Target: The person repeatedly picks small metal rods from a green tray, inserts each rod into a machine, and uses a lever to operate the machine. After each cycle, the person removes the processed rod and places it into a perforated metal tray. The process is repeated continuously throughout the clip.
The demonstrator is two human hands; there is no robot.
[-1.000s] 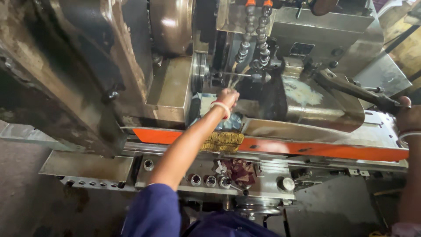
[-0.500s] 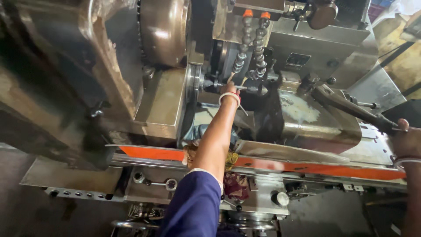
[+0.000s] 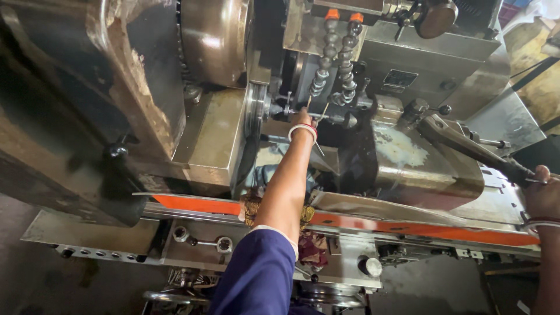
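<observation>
Workpiece [image 3: 290, 108] mostly hides left hand [image 3: 301, 118] fingers, state unclear; right hand [image 3: 542, 189] grips lever [image 3: 466, 146].

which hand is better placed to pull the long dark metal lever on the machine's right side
Right. The right hand already grips the end of the long dark metal lever, while the left hand is stretched deep into the machine by the grey segmented coolant hoses.
</observation>
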